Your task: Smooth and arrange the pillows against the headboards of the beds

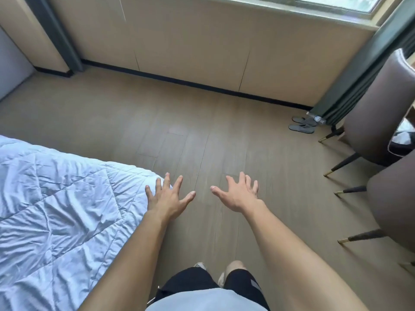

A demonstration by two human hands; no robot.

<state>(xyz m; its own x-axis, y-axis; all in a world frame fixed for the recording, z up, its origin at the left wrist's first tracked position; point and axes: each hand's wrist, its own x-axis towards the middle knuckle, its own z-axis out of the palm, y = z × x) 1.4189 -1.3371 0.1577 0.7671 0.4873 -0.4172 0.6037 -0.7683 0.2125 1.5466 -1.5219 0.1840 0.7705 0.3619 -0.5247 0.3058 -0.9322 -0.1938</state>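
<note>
as both bare arms stretch forward, left hand (pixel 167 198) splays straight fingers, empty, over the rounded corner of the bed (pixel 67 254) | right hand (pixel 239 195) splayed, empty, above matte wood-grain plank floor (pixel 202 131) | quilt (pixel 56 187) white, crumpled, diamond-stitched

No words, labels, brand names, numbers or signs can be read anywhere in this view. A small clear bottle (pixel 316 118) on the floor (pixel 202 131) beside the curtain (pixel 359 70) is too small and blurred to show any print.
</note>
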